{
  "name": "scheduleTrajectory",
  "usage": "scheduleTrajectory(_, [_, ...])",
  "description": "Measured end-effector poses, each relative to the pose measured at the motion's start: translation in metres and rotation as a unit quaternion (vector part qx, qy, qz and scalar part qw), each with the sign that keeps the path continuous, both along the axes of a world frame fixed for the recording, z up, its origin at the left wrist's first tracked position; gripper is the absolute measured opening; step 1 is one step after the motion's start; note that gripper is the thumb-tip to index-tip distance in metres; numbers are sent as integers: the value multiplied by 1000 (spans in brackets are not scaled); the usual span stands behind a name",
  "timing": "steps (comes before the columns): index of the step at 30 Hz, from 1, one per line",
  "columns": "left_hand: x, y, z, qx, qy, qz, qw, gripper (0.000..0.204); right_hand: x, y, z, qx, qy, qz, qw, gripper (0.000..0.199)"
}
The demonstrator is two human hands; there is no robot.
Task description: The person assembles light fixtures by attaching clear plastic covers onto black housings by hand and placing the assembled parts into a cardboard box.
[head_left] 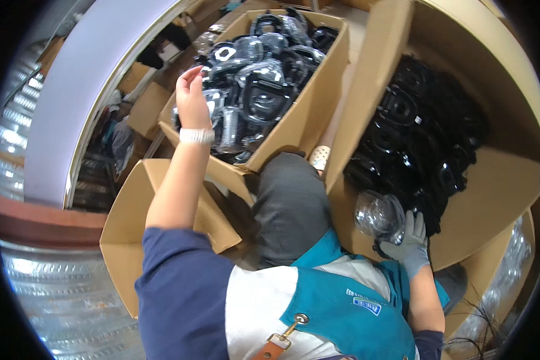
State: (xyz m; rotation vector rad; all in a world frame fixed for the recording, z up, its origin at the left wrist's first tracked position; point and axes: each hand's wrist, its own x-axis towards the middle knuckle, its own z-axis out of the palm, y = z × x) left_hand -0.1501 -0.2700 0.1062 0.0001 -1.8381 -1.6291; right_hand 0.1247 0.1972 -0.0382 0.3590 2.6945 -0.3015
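My left hand (192, 99), bare with a white wristband, is raised over the near left edge of a carton of black-and-clear plastic pieces (267, 99). Its fingers are stretched out, and I see nothing held in them. On the right, my right hand (409, 245) wears a grey glove and grips the side of a clear, domed plastic piece with a dark edge (378, 215). That piece is at the near end of a second, larger carton (492, 192). A heap of glossy black moulded parts (414, 138) lies inside this carton, beyond my right hand.
The left carton's wall (306, 117) and the large carton's raised flap (369, 90) stand close together. An open cardboard box (126, 228) sits beside my left arm. Clear plastic wrap (507, 270) lies at the right. My knee (291, 198) is between the cartons.
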Motion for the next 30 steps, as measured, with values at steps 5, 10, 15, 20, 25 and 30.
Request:
scheduleTrajectory(5, [141,146,53,124,129,-705,687,61,-15,-14,1,21,-33,26,999,117])
scheduleTrajectory(10, [198,226,94,295,110,-766,560,46,-15,-6,-4,-2,4,-32,999,114])
scheduleTrajectory(15, [210,257,101,351,103,-817,446,62,-5,19,15,-105,-5,-109,988,112])
scheduleTrajectory(20, [221,253,108,356,82,-845,391,62,-7,17,7,-103,-49,-103,988,116])
scheduleTrajectory(25, [235,252,122,367,77,-871,318,61,-8,25,3,-104,-64,-105,987,116])
scheduleTrajectory(30, [246,251,136,370,47,-893,254,61,-17,23,-7,-86,-31,-79,993,110])
